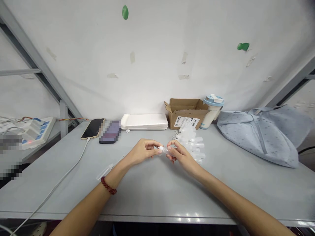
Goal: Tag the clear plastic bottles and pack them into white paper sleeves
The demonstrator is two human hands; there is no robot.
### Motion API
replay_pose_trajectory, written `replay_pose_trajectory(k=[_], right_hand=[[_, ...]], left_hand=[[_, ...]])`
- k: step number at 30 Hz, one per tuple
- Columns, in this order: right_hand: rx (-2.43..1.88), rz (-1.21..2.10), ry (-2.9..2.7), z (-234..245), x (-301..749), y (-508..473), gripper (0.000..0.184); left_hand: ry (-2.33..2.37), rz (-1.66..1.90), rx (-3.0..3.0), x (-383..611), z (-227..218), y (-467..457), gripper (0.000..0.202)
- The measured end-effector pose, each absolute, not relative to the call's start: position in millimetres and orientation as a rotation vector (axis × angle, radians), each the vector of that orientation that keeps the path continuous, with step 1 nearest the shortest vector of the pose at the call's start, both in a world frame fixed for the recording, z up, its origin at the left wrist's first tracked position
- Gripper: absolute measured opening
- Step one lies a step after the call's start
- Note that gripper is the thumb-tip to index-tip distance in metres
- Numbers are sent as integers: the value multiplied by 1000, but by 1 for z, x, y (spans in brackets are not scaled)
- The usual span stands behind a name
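Small translucent tube (165,150): held up between the two hands, above the middle of the table (152,193), its white end toward the left
Left hand (144,150): thumb and fingertips pinched together on the white end
Right hand (180,154): thumb and forefinger clamped on the other end, the remaining fingers curled below
Bracelet (108,186): dark red, braided, around the left wrist
Pile of clear tubes (196,145): just beyond the right hand, in front of the carton
Clear strip (106,172): flat on the table, beside the left forearm, partly hidden by it
Carton (188,113): brown, flaps open, white label on its front
Cup (210,114): cream with a blue lid, upright just beside the carton
White stack (145,122): lying against the wall, left of the carton
Phone (93,128): dark screen, white cable (56,186) plugged in
Cloth bag (258,137): pale blue, slumped at the right
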State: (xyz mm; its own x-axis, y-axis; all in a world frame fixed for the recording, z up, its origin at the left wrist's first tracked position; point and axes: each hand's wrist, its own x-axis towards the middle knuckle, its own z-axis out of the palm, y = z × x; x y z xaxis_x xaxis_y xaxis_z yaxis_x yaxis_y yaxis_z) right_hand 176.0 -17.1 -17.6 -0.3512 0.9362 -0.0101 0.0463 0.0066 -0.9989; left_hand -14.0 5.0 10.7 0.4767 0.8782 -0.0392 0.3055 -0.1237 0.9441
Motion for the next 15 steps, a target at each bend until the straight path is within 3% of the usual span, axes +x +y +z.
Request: replay_pose_trajectory(k=[7,15], right_hand=[[-1005,1383,-1556,-16,175,-17,25],[-1003,1327,-1608,-19,175,-18,25]], left_hand=[[1064,634,1660,-7,10,5,50],[1018,670,1428,-5,-2,6,45]])
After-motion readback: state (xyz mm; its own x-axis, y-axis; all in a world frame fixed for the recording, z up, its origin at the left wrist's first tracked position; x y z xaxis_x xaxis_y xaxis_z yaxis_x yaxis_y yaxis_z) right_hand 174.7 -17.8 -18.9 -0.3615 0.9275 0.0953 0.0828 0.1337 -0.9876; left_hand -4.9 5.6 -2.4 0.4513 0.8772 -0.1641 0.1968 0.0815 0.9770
